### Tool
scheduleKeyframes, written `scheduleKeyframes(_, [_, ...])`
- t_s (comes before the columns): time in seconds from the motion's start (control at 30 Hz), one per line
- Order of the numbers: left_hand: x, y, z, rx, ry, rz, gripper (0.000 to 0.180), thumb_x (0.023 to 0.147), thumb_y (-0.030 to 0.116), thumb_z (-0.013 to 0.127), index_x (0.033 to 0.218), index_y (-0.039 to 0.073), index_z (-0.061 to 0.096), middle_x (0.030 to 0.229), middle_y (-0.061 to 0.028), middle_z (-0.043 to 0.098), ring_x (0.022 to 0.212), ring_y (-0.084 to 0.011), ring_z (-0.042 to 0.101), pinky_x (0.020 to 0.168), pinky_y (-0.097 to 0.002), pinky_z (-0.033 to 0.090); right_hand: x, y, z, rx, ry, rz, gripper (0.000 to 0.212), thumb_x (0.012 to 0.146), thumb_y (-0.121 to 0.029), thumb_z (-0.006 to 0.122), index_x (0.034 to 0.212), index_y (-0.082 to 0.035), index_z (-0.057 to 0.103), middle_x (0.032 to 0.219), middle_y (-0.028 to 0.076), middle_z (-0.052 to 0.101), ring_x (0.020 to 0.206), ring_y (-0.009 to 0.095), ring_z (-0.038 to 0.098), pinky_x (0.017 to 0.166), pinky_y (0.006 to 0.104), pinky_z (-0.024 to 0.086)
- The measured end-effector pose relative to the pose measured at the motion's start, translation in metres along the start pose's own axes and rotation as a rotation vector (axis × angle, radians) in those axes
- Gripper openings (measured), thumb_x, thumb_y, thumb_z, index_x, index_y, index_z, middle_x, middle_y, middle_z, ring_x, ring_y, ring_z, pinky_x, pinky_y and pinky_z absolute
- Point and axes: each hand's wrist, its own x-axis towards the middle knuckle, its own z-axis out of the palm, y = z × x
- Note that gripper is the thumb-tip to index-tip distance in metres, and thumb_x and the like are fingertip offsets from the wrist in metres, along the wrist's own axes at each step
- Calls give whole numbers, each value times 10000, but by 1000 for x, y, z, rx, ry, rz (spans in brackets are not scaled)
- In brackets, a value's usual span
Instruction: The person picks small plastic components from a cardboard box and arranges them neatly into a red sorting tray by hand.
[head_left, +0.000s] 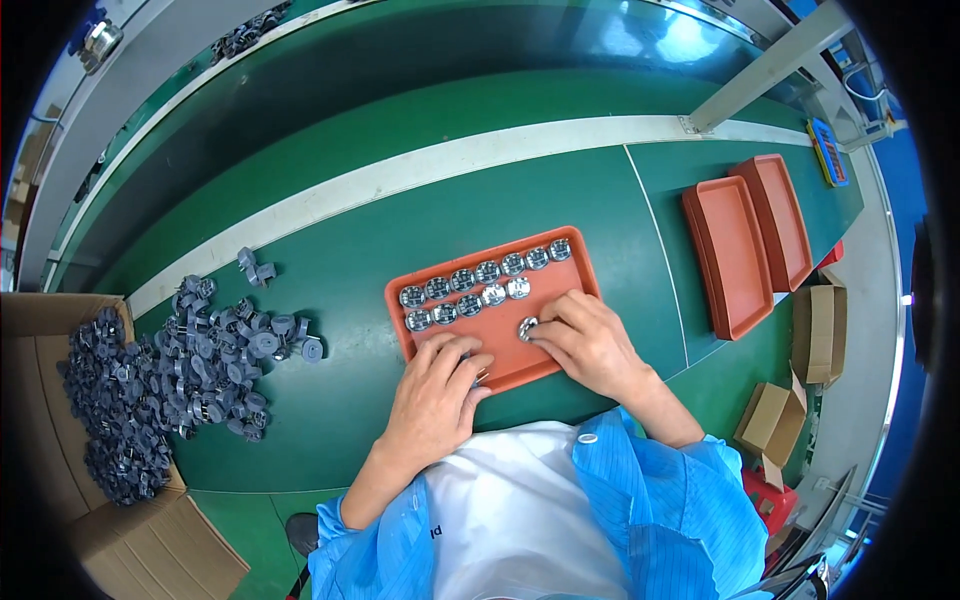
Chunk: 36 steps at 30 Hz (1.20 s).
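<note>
An orange-red tray [500, 378] lies on the green table in front of me. Two rows of small round silver parts [487, 272] fill its far side, the nearer row being shorter. My right hand [592, 345] pinches one more round silver part [527, 328] between thumb and fingertips, low over the tray floor. Over the tray's front left edge, my left hand [435, 395] is curled with its fingers bent. A small shiny piece [482, 377] shows between its thumb and fingers; most of it is hidden.
On the left, a heap of grey plastic parts [215, 355] spills out of a cardboard box [35, 380]. Stacked orange-red trays [735, 255] stand at the right. A metal post [770, 70] rises at the back right. Small open cartons [772, 420] sit beyond the table's right edge.
</note>
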Motion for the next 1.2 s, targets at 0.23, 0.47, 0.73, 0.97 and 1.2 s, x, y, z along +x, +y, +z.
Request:
scheduleKeyframes(0.23, [-3, 5, 0, 16, -85, -115, 405, 859, 250, 841, 1170, 29, 703, 1235, -116, 642, 1171, -342, 611, 960, -444, 552, 8, 25, -2, -195, 152, 66, 142, 780, -25, 786, 921, -33, 773, 956, 65, 683, 903, 272, 671, 764, 408, 574])
scheduleKeyframes(0.47, [-2, 1, 0, -55, 5, -115, 365, 850, 139, 834, 1171, 25, 702, 1246, -116, 646, 1171, -332, 622, 962, -450, 557, 11, 22, 2, -237, 133, 19, 238, 799, -44, 805, 1036, -42, 792, 977, 74, 692, 929, 281, 678, 798, 412, 576])
scheduleKeyframes(0.73, [2, -1, 9, -26, 86, -38, 294, 786, 2, 828, 1043, 23, 689, 1129, -109, 689, 1089, -338, 658, 900, -445, 561, 5, -24, 28, 387, -99, 67, 359, 855, -140, 855, 1164, -14, 721, 1106, 133, 710, 974, 333, 706, 846, 426, 597])
scheduleKeyframes(0.97, [-1, -4, 18, -57, 191, 45, 264, 792, 16, 836, 1019, 21, 701, 1125, -95, 674, 1086, -313, 653, 877, -427, 582, 1, -36, 29, 515, -108, 522, 260, 910, -1, 813, 1145, 32, 705, 1090, 132, 704, 861, 205, 745, 685, 342, 612])
scheduleKeyframes(1.2, [-1, 0, 14, -56, 113, 7, 300, 837, 40, 833, 1107, 13, 704, 1141, -118, 704, 1048, -313, 696, 891, -414, 589, -2, 5, 8, 197, 68, 212, 103, 840, 47, 761, 933, 8, 738, 917, 134, 712, 883, 344, 722, 786, 425, 601])
